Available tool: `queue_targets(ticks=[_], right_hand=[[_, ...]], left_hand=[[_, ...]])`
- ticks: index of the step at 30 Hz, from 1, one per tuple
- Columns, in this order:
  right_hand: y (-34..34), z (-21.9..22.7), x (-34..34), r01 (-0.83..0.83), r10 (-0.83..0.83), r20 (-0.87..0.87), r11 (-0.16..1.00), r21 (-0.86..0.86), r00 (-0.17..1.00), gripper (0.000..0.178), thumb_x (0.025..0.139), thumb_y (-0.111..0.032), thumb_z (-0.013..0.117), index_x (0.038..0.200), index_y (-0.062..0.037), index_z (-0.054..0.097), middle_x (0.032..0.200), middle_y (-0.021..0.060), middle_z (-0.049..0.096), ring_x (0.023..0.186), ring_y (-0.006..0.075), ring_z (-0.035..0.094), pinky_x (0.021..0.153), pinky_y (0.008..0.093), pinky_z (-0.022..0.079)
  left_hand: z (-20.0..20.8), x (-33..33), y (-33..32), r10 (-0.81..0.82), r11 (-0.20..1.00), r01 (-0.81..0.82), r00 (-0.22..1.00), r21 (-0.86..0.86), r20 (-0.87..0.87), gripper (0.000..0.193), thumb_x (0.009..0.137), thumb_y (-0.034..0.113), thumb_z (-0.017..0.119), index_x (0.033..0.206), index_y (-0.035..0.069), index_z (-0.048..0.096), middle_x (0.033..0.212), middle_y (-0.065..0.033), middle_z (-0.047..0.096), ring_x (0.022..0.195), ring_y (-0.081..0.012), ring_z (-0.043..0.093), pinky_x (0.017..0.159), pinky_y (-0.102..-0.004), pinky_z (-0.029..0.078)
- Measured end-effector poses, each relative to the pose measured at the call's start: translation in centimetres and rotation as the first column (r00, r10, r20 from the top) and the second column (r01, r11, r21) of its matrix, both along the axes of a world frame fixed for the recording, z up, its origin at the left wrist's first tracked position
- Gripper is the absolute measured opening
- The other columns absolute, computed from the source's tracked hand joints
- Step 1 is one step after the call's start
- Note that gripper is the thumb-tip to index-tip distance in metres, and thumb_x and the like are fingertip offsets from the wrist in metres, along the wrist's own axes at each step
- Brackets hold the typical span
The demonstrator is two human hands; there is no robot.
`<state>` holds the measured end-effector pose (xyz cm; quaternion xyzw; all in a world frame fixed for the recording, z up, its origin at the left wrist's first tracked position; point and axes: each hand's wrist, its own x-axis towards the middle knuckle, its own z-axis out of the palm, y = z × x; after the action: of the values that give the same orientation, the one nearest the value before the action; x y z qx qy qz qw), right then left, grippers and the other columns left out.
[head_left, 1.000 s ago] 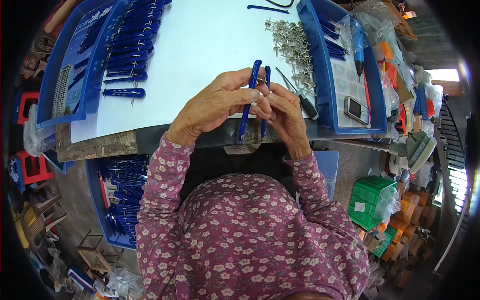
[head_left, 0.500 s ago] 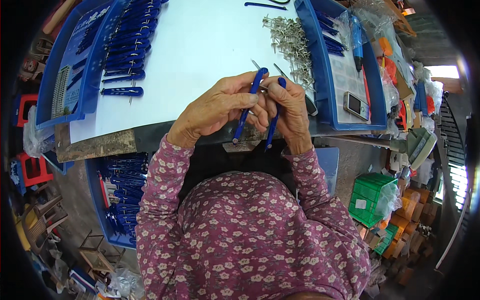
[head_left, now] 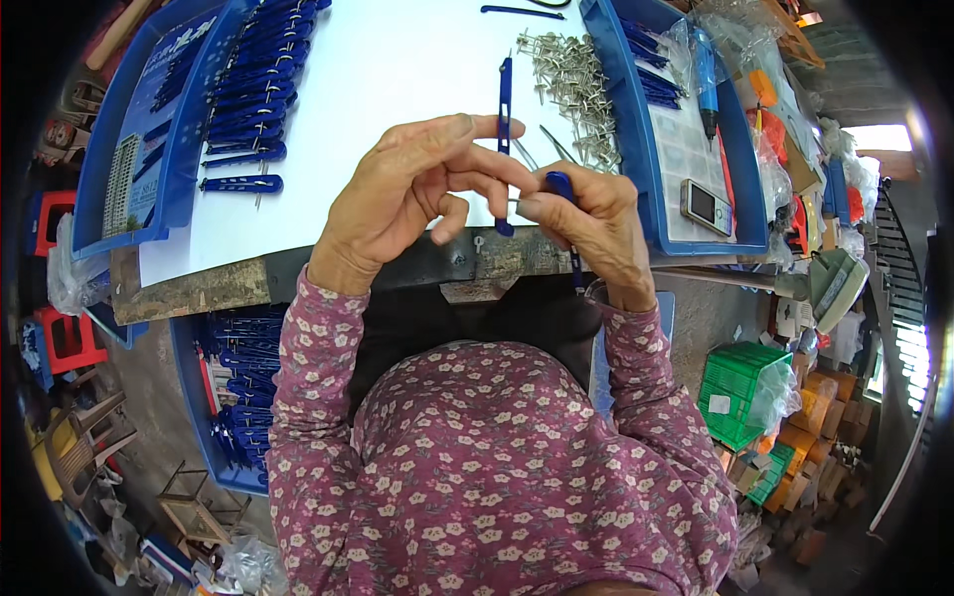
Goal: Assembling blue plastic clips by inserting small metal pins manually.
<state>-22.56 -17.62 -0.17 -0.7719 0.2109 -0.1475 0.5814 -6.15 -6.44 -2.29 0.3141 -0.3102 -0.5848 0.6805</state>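
A slim blue slotted plastic handle (head_left: 505, 99) stands nearly upright between my hands. It crosses in front of one fingertip of my left hand (head_left: 407, 184) and behind another, lodged between them. The thumb and lower fingers of that hand are loosely bent, away from the handle. My right hand (head_left: 591, 223) is closed, its fingers around a second blue handle (head_left: 558, 185) that hangs downward. A thin metal pin (head_left: 514, 201) shows between my right thumb and the upright handle. Beyond my hands lies a pile of silvery flat-headed metal pins (head_left: 576, 94).
Many blue handles (head_left: 253, 89) lie in a row on the white tabletop (head_left: 397, 60), beside a blue tray (head_left: 189, 189). The right-hand blue tray (head_left: 656, 199) holds handles, a phone (head_left: 706, 209) and a blue screwdriver-like tool (head_left: 708, 84). Below the table, a blue bin (head_left: 189, 397) holds more handles.
The handle at my left hand has swung from slanting down to nearly upright. My left fingers have loosened and spread. My right hand has moved slightly right and down, still gripping its handle.
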Motion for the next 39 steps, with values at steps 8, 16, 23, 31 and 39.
queue_targets(ticks=[8, 16, 23, 31, 39], right_hand=[[0.5, 2.1, 0.3, 0.019, -0.033, 0.140, 0.995, 0.099, 0.990, 0.019, 0.077, -0.015, 0.066, 0.079, 0.0028, 0.060, 0.055, -0.0021, 0.046, 0.043, 0.0027, 0.037, 0.038, 0.0169, 0.023], [0.1, 0.3, 2.1, 0.130, -0.190, 0.350, 0.973, 0.189, 0.917, 0.021, 0.084, -0.017, 0.058, 0.082, 0.0039, 0.059, 0.053, -0.0041, 0.043, 0.043, 0.0026, 0.033, 0.040, 0.0176, 0.021], [2.2, -2.2, 3.5, 0.183, -0.231, 0.226, 0.960, 0.214, 0.946, 0.033, 0.088, -0.030, 0.054, 0.102, -0.0006, 0.059, 0.059, -0.0003, 0.052, 0.048, 0.0032, 0.043, 0.042, 0.0157, 0.031], [4.3, -5.9, 3.3, 0.080, -0.191, 0.172, 0.859, 0.506, 0.966, 0.028, 0.086, -0.022, 0.057, 0.099, 0.0020, 0.058, 0.068, 0.0060, 0.060, 0.052, 0.0074, 0.054, 0.048, 0.0175, 0.044], [6.3, -6.6, 2.6, 0.088, -0.202, 0.130, 0.803, 0.590, 0.971, 0.026, 0.087, -0.022, 0.055, 0.096, 0.0023, 0.056, 0.076, 0.0085, 0.061, 0.059, 0.0105, 0.058, 0.056, 0.0204, 0.051]], left_hand=[[0.7, -1.9, -0.1, 0.180, 0.979, -0.164, 0.973, -0.117, 0.144, 0.046, 0.087, 0.020, 0.051, 0.125, -0.003, 0.041, 0.100, -0.0142, 0.060, 0.067, -0.0071, 0.046, 0.053, -0.0165, 0.038], [0.1, -3.7, 1.1, 0.243, 0.964, -0.263, 0.826, -0.033, 0.509, 0.024, 0.088, 0.018, 0.050, 0.099, -0.001, 0.058, 0.074, -0.0018, 0.057, 0.067, -0.0071, 0.050, 0.063, -0.0205, 0.040], [-0.9, -4.4, 3.3, 0.313, 0.848, -0.478, 0.799, 0.228, 0.514, 0.023, 0.090, 0.013, 0.044, 0.106, -0.002, 0.051, 0.067, 0.0001, 0.050, 0.063, -0.0057, 0.048, 0.055, -0.0163, 0.037], [-2.7, -5.1, 6.9, 0.275, 0.805, -0.592, 0.424, 0.034, 0.863, 0.038, 0.086, 0.009, 0.050, 0.118, 0.005, 0.031, 0.064, -0.0097, 0.045, 0.053, -0.0224, 0.048, 0.050, -0.0331, 0.037], [-3.0, -4.0, 8.9, -0.003, 0.909, -0.416, -0.066, -0.025, 0.998, 0.020, 0.080, 0.018, 0.059, 0.089, 0.003, 0.048, 0.083, -0.0139, 0.044, 0.069, -0.0296, 0.052, 0.057, -0.0377, 0.042]])
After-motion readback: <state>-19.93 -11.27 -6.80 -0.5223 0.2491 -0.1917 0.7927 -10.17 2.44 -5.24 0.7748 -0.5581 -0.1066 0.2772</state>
